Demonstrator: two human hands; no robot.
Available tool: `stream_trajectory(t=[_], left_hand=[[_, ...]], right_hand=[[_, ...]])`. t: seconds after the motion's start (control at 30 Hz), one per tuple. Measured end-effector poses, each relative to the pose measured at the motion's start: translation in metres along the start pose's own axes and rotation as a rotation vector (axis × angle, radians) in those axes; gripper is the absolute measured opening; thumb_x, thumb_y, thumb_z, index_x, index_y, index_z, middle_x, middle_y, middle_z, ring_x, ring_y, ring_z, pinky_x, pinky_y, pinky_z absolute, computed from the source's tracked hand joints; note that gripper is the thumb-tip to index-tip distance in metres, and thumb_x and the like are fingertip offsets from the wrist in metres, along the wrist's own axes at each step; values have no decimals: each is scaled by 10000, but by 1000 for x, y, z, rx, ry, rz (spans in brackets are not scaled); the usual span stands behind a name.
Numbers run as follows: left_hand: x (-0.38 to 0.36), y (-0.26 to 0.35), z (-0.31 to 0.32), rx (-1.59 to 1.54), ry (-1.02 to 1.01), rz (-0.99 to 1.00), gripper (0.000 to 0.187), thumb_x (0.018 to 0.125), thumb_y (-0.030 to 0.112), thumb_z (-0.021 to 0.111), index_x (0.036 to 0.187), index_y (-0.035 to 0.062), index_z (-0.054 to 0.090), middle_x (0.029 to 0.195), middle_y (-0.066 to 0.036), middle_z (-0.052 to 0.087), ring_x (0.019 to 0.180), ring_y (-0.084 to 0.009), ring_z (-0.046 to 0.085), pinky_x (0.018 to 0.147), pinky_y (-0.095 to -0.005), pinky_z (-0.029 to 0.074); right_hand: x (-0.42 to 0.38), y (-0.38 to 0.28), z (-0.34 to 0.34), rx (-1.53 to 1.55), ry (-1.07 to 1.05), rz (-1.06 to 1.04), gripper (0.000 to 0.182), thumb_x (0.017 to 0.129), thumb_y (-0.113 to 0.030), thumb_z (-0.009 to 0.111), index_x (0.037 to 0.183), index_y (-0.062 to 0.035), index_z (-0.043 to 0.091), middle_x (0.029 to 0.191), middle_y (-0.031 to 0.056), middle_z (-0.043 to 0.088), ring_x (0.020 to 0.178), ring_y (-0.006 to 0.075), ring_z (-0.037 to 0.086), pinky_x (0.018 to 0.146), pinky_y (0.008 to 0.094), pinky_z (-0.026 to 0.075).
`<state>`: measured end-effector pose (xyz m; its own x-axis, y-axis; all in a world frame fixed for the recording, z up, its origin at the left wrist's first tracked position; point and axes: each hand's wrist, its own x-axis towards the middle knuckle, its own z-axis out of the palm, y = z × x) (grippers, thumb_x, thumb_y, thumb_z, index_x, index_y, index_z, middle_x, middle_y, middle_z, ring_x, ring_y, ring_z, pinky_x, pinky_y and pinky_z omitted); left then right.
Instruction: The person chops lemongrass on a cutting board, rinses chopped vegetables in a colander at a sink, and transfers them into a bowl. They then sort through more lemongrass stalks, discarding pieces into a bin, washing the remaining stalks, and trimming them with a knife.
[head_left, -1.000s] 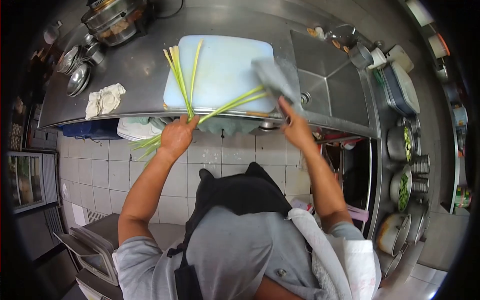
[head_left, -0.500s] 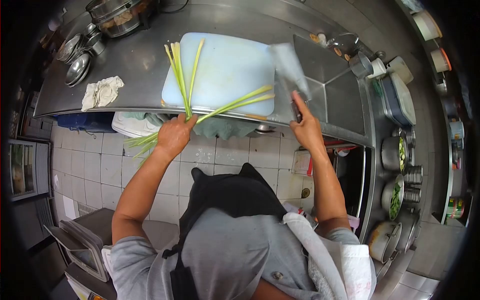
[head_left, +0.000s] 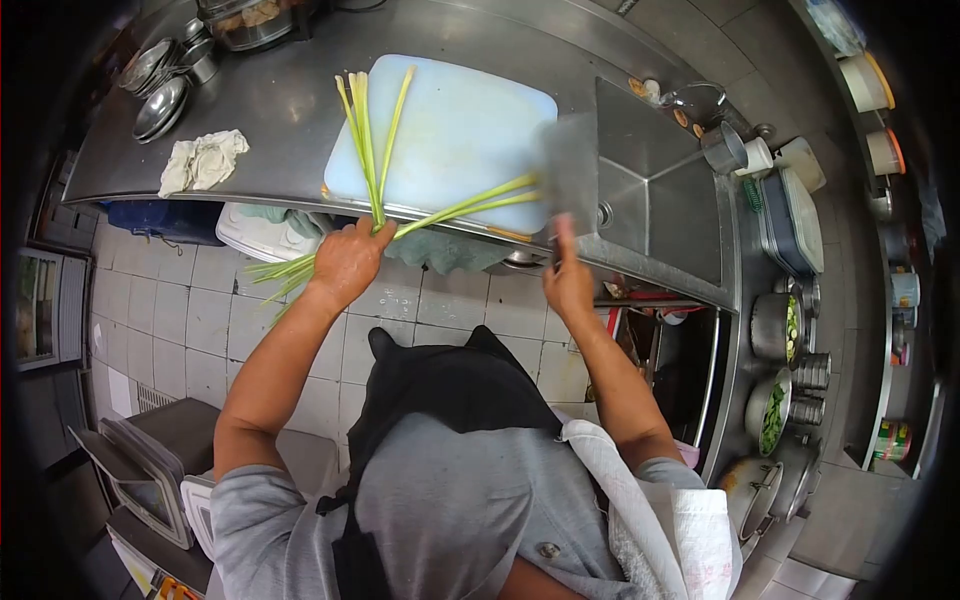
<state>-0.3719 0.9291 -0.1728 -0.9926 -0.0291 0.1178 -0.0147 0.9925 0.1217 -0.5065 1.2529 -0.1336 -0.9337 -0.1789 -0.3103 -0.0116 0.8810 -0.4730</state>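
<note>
My left hand [head_left: 348, 262] is closed round a bundle of lemongrass stalks [head_left: 463, 208] just off the counter's front edge. Their pale ends fan out over the white cutting board [head_left: 460, 120], some to the left and a pair to the right. Behind the hand the green leafy ends hang over the floor. My right hand [head_left: 570, 285] grips the handle of a cleaver [head_left: 574, 165] near the board's right edge. The broad blade is smeared by motion and overlaps the tips of the right-hand pair.
A steel sink [head_left: 680, 235] lies right of the board. On the counter's left sit a crumpled cloth [head_left: 203, 162] and metal bowls [head_left: 160, 108]. Pots with greens [head_left: 768, 415] stand along the right side. A green cloth [head_left: 450, 255] hangs below the front edge.
My right hand and the cleaver have moved left from over the sink to the board's right edge. My left hand keeps hold of the lemongrass. The view has shifted slightly.
</note>
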Motion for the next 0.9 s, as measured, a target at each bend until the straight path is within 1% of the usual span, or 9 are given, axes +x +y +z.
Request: stream_trajectory(t=[0.13,0.17,0.27,0.3,0.4,0.5,0.73,0.77,0.9], left_hand=[[2,-5,4,1,46,3,436,835,58,575,1264,128,621,917,-135,602,753,-313,662,650,-444,538],[-2,-1,5,-15,35,5,438,837,58,572,1266,130,619,918,-135,603,754,-314,662,650,-444,538],[1,6,3,-12,8,-16,407,851,77,557,1251,130,611,900,-136,606,752,-312,668,644,-441,544],[2,8,4,-10,6,-18,373,857,91,557,1225,124,612,892,-139,607,752,-308,672,635,-436,548],[9,14,3,-5,11,-29,318,859,103,562,1173,110,613,887,-149,612,743,-306,679,628,-430,551],[9,23,6,-8,41,-27,260,854,100,569,1111,95,612,898,-155,620,739,-311,687,629,-430,551],[23,31,8,-87,-7,-71,244,852,89,555,1084,104,631,906,-156,628,808,-326,691,635,-444,548],[25,31,6,-91,-8,-80,241,852,88,553,1080,102,630,909,-158,630,811,-329,692,635,-447,547],[30,35,5,-97,-42,-88,236,856,88,545,1076,97,629,918,-172,639,811,-343,695,642,-458,543]], right_hand=[[33,24,-35,187,-91,-550,894,789,33,649,1561,-298,343,1404,229,564,1325,297,539,1070,361,424],[14,-8,-64,156,-81,-429,854,803,34,650,1565,-191,338,1494,190,490,1329,249,531,1077,337,426],[-19,-66,-89,307,160,-262,843,813,25,657,1563,-187,337,1475,199,508,1275,278,584,1032,342,466],[-1,-46,-56,265,484,-537,843,827,12,649,1556,-287,350,1340,185,628,1026,308,694,890,357,527],[8,8,20,-168,140,-286,850,837,-54,637,1559,-354,304,1152,256,678,879,447,678,796,437,538],[23,21,18,-99,-67,-376,859,827,-5,634,1558,-338,330,1122,199,703,672,303,627,734,368,533],[2,5,39,-122,130,-341,883,811,-22,663,1565,-320,314,1104,231,703,834,301,710,783,389,533],[12,17,46,-262,-147,-346,907,815,-94,693,1560,-392,269,1136,244,692,986,441,676,852,465,527],[-11,-44,-31,-69,-207,-383,937,828,3,628,1590,-341,206,1323,200,628,1009,463,655,869,434,527]])
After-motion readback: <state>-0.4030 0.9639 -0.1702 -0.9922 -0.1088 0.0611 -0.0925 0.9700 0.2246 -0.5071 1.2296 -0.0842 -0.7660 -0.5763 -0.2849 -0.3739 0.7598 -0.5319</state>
